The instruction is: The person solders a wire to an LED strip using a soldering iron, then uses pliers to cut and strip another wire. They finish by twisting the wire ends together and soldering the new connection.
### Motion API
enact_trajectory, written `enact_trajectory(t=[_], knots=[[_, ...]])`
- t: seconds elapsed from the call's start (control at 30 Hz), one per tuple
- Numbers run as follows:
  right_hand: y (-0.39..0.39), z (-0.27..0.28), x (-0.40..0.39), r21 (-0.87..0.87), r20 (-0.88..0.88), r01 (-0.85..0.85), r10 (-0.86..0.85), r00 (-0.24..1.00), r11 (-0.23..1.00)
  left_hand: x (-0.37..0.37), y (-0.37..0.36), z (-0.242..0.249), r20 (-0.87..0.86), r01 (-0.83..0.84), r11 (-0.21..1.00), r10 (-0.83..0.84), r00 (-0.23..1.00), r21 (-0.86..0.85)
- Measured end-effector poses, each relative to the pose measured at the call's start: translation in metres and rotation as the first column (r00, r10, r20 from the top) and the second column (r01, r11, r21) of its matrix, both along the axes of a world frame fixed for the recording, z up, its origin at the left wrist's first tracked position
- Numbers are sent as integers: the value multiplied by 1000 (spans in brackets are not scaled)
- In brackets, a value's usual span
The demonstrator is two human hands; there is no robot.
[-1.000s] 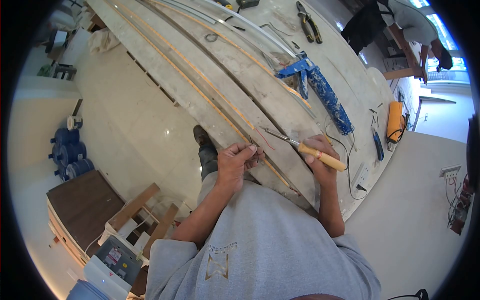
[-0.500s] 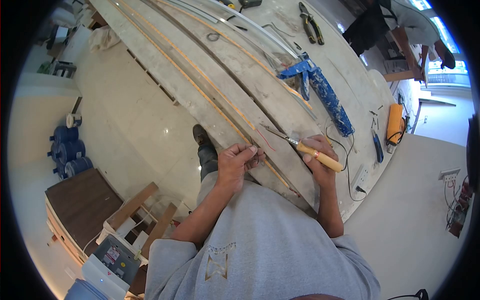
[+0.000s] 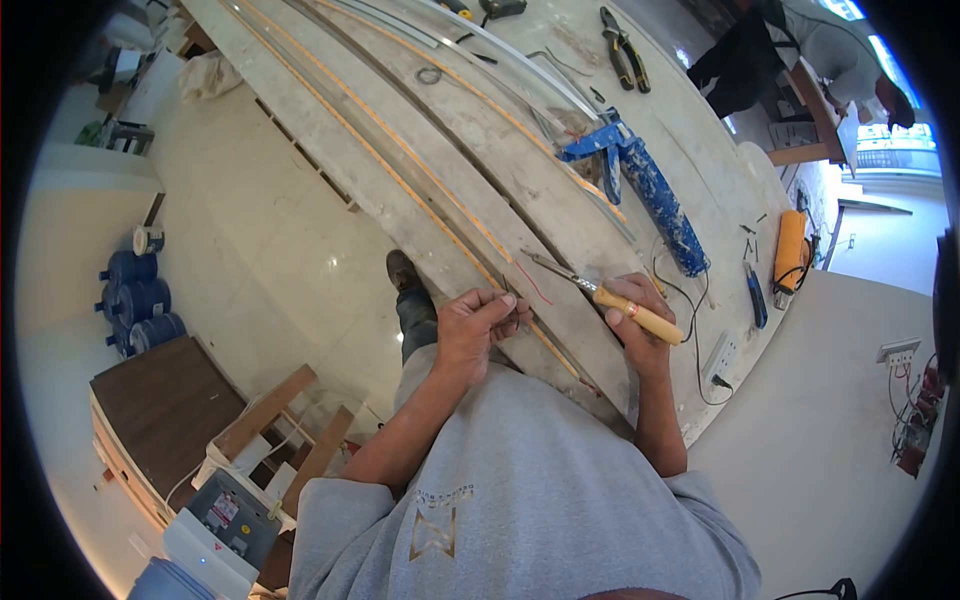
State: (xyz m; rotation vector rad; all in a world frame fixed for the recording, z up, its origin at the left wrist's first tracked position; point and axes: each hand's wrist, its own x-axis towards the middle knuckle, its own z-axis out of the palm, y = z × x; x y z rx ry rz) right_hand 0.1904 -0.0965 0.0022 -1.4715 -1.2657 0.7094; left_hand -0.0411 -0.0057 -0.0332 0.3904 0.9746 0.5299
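Head cam: right hand (image 3: 634,322) is closed round the wooden-handled soldering iron (image 3: 610,293), metal tip aimed toward the thin red wire (image 3: 531,283) on the long grey plank (image 3: 470,180). Left hand (image 3: 472,325) pinches the end of the yellow LED strip (image 3: 420,195) btwn thumb & fingers, at the plank's near edge. Blue caulking gun (image 3: 645,185) lies just beyond the iron. 1 pair of pliers (image 3: 624,47) sits further up the bench. Another person (image 3: 800,50) stands top right.
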Motion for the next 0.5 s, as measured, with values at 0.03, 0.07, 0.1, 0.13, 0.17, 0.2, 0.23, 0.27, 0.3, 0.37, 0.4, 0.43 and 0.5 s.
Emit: enact_trajectory(t=[0.03, 0.07, 0.1, 0.13, 0.17, 0.2, 0.23, 0.27, 0.3, 0.37, 0.4, 0.43, 0.5], knots=[[0, 0, 0, 1, 0, 0, 0, 1000, 1000, 0, 0, 0, -7, 5, 1000, -5, 1000, -5], [0, 1, 0, 4, 0, 1, -1, 1000, 1000, 0, 1, 0, -7, 4, 1000, -4, 1000, -5], [-1, 1, -1, 8, -1, 1, -1, 1000, 1000, 0, 1, 1, -9, 8, 1000, -8, 1000, -6], [-1, 0, -1, 8, -1, -1, 1, 1000, 1000, 0, 1, 1, -11, 11, 1000, -11, 1000, -8], [-2, -1, -1, 4, -22, 3, -3, 1000, 1000, -1, 1, 1, -12, 9, 1000, -9, 1000, -8], [-4, -2, -1, -1, -42, 8, -8, 999, 1000, -1, 1, 2, -9, 10, 1000, -10, 1000, -9], [-5, -2, -1, -2, -42, 7, -7, 999, 1000, -1, 1, 2, -5, 12, 1000, -12, 1000, -9], [-7, -3, -2, -3, -67, 11, -11, 998, 1000, -1, 1, 2, -5, 11, 1000, -11, 1000, -9], [-8, -3, -2, -5, -93, 15, -15, 996, 1000, -1, 1, 2, -5, 9, 1000, -9, 1000, -10], [-6, -2, -3, 1, -108, -3, 3, 994, 1000, -1, 0, 2, -5, 7, 1000, -7, 1000, -11], [-6, -1, -4, 8, -123, -20, 21, 992, 1000, -1, 0, 1, 1, 5, 1000, -5, 1000, -11], [-7, -2, -4, 8, -123, -20, 21, 992, 1000, -1, 0, 1, 6, 2, 1000, -2, 1000, -11], [-8, -3, -4, -12, -127, -36, 34, 991, 999, -1, 0, 1, 9, 2, 1000, -2, 1000, -11]])
